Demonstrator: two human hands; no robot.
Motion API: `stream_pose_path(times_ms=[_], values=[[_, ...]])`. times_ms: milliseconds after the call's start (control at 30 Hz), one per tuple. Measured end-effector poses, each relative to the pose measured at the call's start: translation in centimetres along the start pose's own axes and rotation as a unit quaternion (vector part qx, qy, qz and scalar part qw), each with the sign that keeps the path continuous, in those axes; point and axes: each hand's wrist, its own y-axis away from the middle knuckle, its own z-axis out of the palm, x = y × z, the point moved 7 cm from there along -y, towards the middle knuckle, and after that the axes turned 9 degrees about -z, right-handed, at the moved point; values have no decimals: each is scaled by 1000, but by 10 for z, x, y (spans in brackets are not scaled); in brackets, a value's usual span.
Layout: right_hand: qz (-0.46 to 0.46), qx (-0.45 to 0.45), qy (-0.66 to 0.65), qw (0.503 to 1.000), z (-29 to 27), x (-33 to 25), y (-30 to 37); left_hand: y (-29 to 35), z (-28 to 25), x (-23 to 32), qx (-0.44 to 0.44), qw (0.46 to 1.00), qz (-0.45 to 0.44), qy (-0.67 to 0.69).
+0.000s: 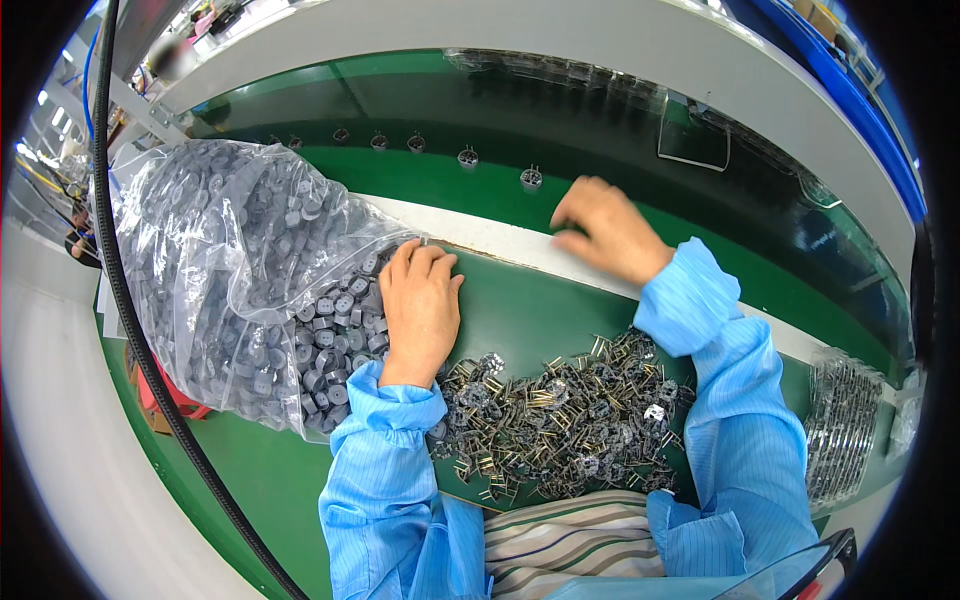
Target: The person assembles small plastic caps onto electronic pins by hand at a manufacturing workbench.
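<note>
Fingers bent and closed, my left hand (420, 308) rests at the mouth of a clear plastic bag (240, 235). Its fingertips are turned away, so what they hold, if anything, is hidden. Round grey plastic caps (330, 340) fill the bag and spill out beside that hand. My right hand (612, 232) hovers over the white rail (480, 230) by the green conveyor belt (400, 180), slightly blurred. Thumb and fingers are apart there, with nothing visible between them. A heap of small black parts with brass pins (560, 420) lies between my forearms.
Several small pinned assemblies stand in a line on the belt, the nearest one (531, 178) left of my right hand. Trays of parts (845, 430) lie at the right. A black cable (135, 300) hangs down the left side. A clear bent guard (693, 160) stands over the belt.
</note>
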Motion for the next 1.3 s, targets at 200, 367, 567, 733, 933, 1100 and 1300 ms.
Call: stream_pose_path(times_ms=[200, 367, 567, 733, 933, 1100, 1300], values=[[-167, -253, -263, 916, 46, -98, 28, -1, -3, 5, -23, 998, -51, 41], [-217, -235, -246, 915, 52, -111, 30, 1, -9, -3, 62, 989, -78, -110], [-168, -307, -349, 869, 54, -109, 32, -2, -12, 6, 45, 995, -24, -86], [-193, -309, -327, 872, 55, -110, 34, 0, -11, 13, -3, 999, -4, -33], [-181, -236, -350, 889, 49, -101, 25, 0, -11, 16, -48, 995, -8, 93], [-75, -78, -314, 943, 38, -64, 6, 0, -11, 28, -110, 960, 13, 257], [10, 0, -248, 969, 42, -36, 6, 3, -11, 25, -38, 996, -9, 77]])
